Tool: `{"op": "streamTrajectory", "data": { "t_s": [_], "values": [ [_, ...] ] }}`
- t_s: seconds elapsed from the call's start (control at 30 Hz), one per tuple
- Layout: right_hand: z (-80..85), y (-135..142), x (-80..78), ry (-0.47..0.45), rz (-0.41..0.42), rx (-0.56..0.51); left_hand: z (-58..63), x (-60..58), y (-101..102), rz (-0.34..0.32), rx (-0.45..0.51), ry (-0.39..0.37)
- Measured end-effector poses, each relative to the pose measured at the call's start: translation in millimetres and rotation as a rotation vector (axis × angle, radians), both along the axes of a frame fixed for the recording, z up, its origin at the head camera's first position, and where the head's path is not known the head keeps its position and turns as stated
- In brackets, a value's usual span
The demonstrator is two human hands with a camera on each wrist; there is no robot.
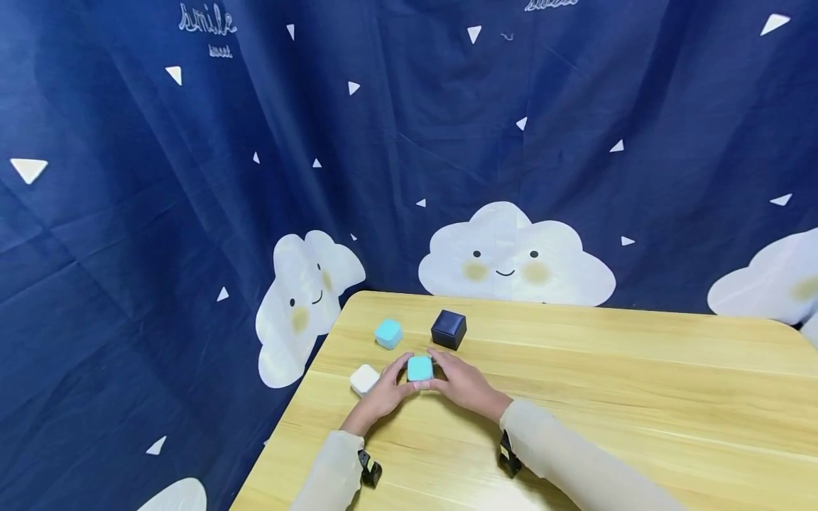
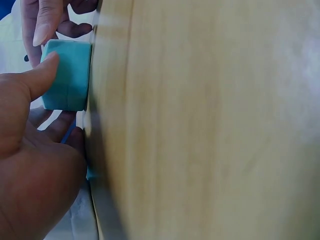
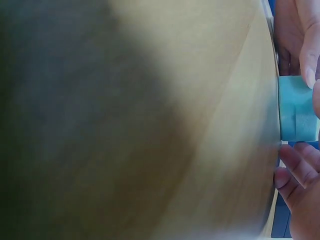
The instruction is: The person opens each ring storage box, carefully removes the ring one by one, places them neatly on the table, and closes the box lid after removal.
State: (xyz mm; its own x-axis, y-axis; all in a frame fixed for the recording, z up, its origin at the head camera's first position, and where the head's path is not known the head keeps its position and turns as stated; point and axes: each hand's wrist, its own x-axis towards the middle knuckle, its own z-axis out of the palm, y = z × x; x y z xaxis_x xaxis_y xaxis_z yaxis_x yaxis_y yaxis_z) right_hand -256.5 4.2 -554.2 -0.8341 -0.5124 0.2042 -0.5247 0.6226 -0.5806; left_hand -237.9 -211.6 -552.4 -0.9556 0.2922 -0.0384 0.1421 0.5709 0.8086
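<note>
A small turquoise cube-shaped box (image 1: 420, 368) sits on the table between both hands. My left hand (image 1: 386, 392) holds its left side, the thumb lying on the near face. From the right, my right hand (image 1: 465, 382) holds the same box, its thumb also at the near face. In the left wrist view the turquoise box (image 2: 69, 75) rests on the wood with the left thumb pressed to it. The right wrist view shows the box (image 3: 295, 112) at the right edge, partly cut off. Its far face is hidden.
A white box (image 1: 365, 380) stands just left of the left hand. Behind it are a light blue box (image 1: 388, 333) and a dark navy box (image 1: 449, 329). The wooden table (image 1: 613, 397) extends to the right. A blue curtain (image 1: 396, 142) hangs behind the table.
</note>
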Motion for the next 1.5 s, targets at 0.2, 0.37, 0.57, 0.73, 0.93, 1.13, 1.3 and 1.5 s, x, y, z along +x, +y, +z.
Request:
{"op": "streamTrajectory", "data": {
  "t_s": [0.2,0.37,0.57,0.73,0.93,1.13,1.3,1.5],
  "values": [
    [-3.5,-2,-2.1,0.016,0.001,-0.03,-1.6,-0.5,-2,-0.006,0.042,-0.007],
    [-5.2,-4,-2.2,-0.001,-0.013,-0.054,-0.8,0.8,-2,0.004,0.045,-0.015],
    [-3.9,-3,0.3,-0.041,-0.041,-0.082,-0.7,1.8,-1,0.014,0.046,-0.033],
    [-2.5,-2,2.5,-0.063,-0.055,-0.113,-0.8,1.6,-3,0.013,0.027,-0.049],
    [-2.7,-3,7.3,-0.081,-0.051,-0.134,-0.1,5.4,-5,0.001,-0.019,-0.044],
    [-3.2,2,16.6,-0.094,-0.046,-0.149,1.6,14.6,-2,-0.028,-0.05,-0.015],
    [-4.0,4,21.2,-0.091,-0.048,-0.136,2.4,19.0,0,-0.05,-0.025,-0.033],
    [-1.8,-1,27.5,-0.104,-0.055,-0.136,2.9,23.5,-5,-0.059,-0.04,-0.045]
  ]
}}
